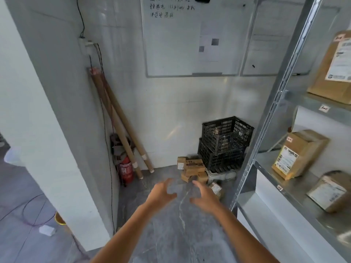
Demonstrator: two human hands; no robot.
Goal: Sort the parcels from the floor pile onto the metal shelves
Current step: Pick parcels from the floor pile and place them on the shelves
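A pile of small brown cardboard parcels (192, 168) lies on the grey floor in the corner, beside two stacked black crates. Another parcel (215, 187) lies close to the shelf leg. Both my arms reach forward over the floor. My left hand (160, 193) and my right hand (204, 196) are spread, fingers apart, holding nothing, a short way in front of the pile. The metal shelves (296, 184) stand at the right and carry several labelled parcels, among them one upright box (296, 153).
Stacked black plastic crates (225, 143) sit in the corner on a low grey tray. Long cardboard tubes (121, 128) lean on the wall over a red fire extinguisher (126, 170). A white wall (47, 111) juts out at left; cables trail on the floor there.
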